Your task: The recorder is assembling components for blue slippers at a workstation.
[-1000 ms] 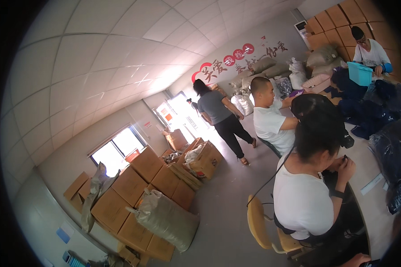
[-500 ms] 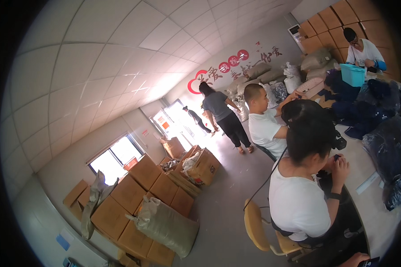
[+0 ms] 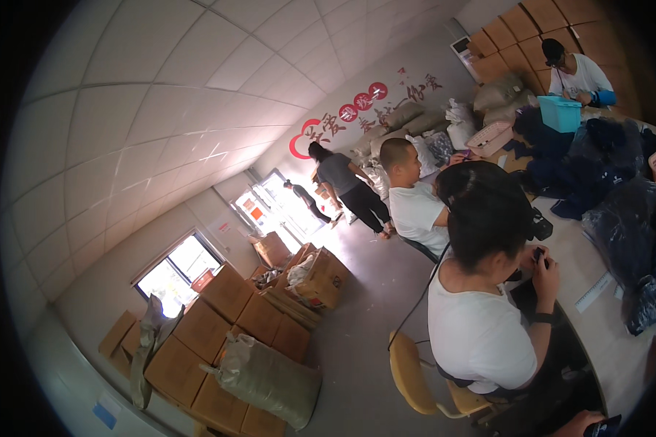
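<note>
At the bottom right edge my left hand (image 3: 577, 424) is partly in view, closed at the side of a small dark navy piece with a pale mark (image 3: 603, 427). The frame edge cuts off most of both, so the kind of piece cannot be told. My right hand is out of view. Close by, a seated co-worker in a white shirt (image 3: 481, 328) holds a small dark thing (image 3: 538, 255) in both hands above the table (image 3: 598, 320).
Dark garments (image 3: 561, 175), clear plastic bags (image 3: 623, 226), a white ruler (image 3: 594, 291), a turquoise basket (image 3: 560, 114) and pink baskets (image 3: 490, 138) lie on the table. A yellow chair (image 3: 410, 375), cartons (image 3: 175, 371) and a full sack (image 3: 270, 379) stand left. Other people sit or stand beyond.
The whole view has shifted slightly, so the room sits further left. My left hand and the dark piece stay at the bottom edge. The standing person by the doorway has moved slightly.
</note>
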The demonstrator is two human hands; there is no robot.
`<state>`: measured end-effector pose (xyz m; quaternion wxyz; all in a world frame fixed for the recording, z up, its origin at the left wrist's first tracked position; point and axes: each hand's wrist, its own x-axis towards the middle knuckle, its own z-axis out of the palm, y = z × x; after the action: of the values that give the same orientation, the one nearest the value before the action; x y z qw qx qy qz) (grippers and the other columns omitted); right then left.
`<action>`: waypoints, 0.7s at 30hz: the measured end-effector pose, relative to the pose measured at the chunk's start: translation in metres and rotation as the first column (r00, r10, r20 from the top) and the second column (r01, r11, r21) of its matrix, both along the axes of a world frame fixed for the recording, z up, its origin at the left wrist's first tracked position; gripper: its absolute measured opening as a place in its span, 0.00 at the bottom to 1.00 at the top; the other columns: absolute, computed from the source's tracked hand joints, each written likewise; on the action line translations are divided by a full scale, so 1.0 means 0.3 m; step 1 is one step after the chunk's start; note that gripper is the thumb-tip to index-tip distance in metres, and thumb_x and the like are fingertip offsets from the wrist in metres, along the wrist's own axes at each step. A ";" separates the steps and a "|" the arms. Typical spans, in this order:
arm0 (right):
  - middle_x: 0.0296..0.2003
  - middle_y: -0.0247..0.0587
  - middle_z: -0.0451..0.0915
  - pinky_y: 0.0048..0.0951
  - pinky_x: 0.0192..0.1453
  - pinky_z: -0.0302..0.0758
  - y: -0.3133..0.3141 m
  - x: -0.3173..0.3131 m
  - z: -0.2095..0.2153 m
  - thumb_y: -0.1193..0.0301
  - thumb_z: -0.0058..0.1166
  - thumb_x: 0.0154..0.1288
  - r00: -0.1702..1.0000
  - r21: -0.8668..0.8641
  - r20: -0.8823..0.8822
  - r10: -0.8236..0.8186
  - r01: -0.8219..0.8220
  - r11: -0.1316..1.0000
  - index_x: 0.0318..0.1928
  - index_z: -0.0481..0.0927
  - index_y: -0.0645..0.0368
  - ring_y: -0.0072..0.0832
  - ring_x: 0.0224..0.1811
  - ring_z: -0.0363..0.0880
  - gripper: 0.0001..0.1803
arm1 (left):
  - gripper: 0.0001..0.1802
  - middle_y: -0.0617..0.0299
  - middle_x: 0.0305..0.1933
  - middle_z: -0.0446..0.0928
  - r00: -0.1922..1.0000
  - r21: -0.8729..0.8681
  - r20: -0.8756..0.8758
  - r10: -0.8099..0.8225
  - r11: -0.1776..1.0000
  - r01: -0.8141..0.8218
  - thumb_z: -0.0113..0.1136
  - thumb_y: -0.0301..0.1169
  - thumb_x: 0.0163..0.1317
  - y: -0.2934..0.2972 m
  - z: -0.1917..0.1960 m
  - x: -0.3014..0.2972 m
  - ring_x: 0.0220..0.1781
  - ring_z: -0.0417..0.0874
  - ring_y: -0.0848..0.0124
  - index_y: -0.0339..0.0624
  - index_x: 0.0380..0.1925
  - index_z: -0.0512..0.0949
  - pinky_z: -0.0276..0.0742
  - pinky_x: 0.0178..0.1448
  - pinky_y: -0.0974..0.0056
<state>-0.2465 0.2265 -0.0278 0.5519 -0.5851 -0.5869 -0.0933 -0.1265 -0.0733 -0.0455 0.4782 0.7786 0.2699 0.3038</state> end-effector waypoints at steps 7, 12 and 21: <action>0.33 0.58 0.77 0.52 0.39 0.74 0.063 0.008 -0.051 0.69 0.60 0.66 0.964 -0.064 -0.246 0.097 -0.117 0.991 0.53 0.79 0.59 0.56 0.36 0.75 0.17 | 0.22 0.42 0.39 0.86 0.999 -0.068 0.001 -0.040 0.997 0.040 0.74 0.36 0.59 0.012 0.019 -0.011 0.39 0.89 0.52 0.33 0.49 0.85 0.82 0.45 0.54; 0.35 0.60 0.73 0.52 0.40 0.73 0.089 -0.008 -0.073 0.72 0.62 0.65 0.926 -0.173 -0.378 0.003 -0.074 0.982 0.54 0.79 0.55 0.57 0.36 0.74 0.16 | 0.23 0.43 0.39 0.86 0.999 -0.075 -0.011 -0.031 0.997 0.030 0.75 0.37 0.58 0.025 0.023 -0.006 0.38 0.89 0.53 0.33 0.49 0.85 0.82 0.45 0.54; 0.37 0.59 0.74 0.51 0.44 0.74 0.135 0.020 -0.129 0.70 0.62 0.65 0.914 -0.046 -0.405 -0.021 0.003 0.999 0.54 0.82 0.54 0.58 0.39 0.74 0.16 | 0.14 0.47 0.25 0.79 0.979 -0.048 0.202 0.039 0.998 -0.030 0.76 0.35 0.54 0.046 0.036 0.038 0.26 0.82 0.51 0.35 0.27 0.84 0.77 0.33 0.54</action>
<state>-0.2404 0.2669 -0.0664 0.6478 -0.6074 -0.4581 0.0393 -0.1152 -0.0595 -0.0348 0.5151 0.7280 0.2397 0.3838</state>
